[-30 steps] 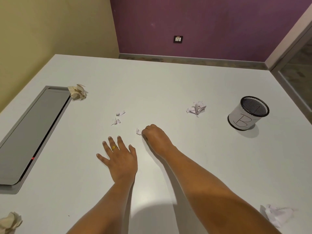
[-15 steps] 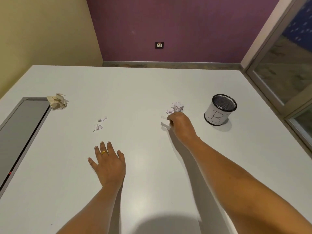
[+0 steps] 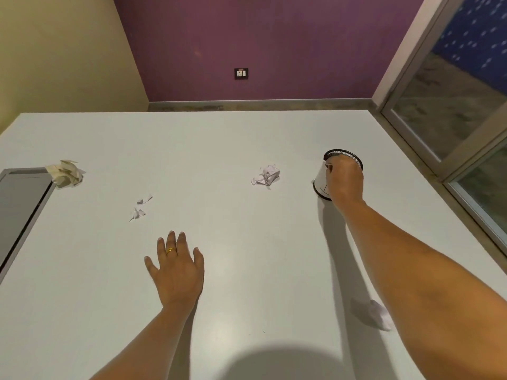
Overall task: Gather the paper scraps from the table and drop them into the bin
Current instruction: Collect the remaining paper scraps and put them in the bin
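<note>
While right hand sits curled over the bin rim, contents not visible, left hand lies flat and spread on the surface, and most scraps remain: white wad, small bits, cream wad, near-right wad.

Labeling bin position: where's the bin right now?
Head view, right side of the white table: the bin stands under the right hand, just right of a crumpled white paper ball.
</note>
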